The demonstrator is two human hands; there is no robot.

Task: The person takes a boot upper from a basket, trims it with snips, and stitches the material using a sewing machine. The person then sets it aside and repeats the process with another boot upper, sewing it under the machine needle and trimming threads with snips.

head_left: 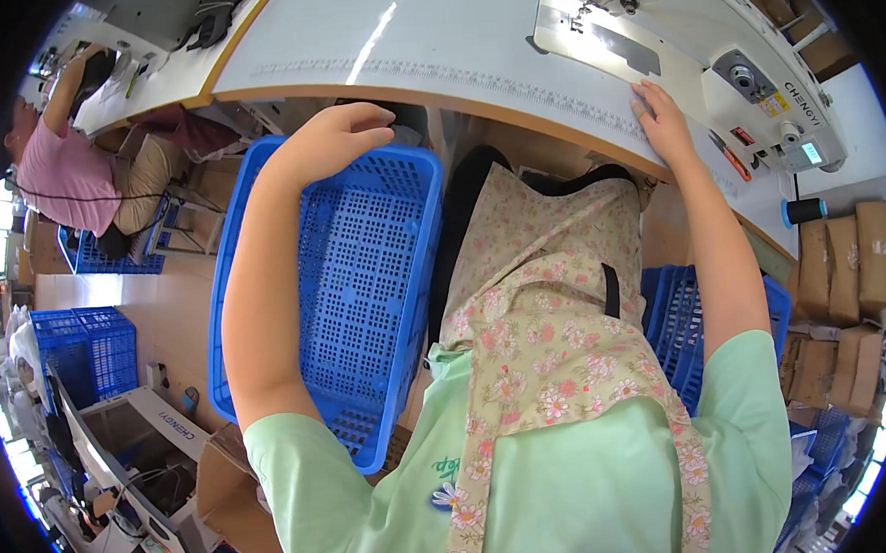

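My left hand (338,140) hangs over the far end of a blue plastic basket (367,250) at my left. Its fingers curve, with the thumb held apart from them, and nothing shows in the grasp. Through the basket's top I see only its perforated bottom and walls. My right hand (666,125) rests on the front edge of the white worktable (450,36), fingers slightly spread and holding nothing. Just beyond it stands a sewing machine (753,80), its bright needle plate (596,33) lying bare.
Orange-handled snips (731,157) lie right of my right hand, near a black thread spool (803,212). More blue baskets (678,324) stand at my right side, with stacked brown cartons (843,266) beyond. A co-worker in pink (77,175) sits at the far left.
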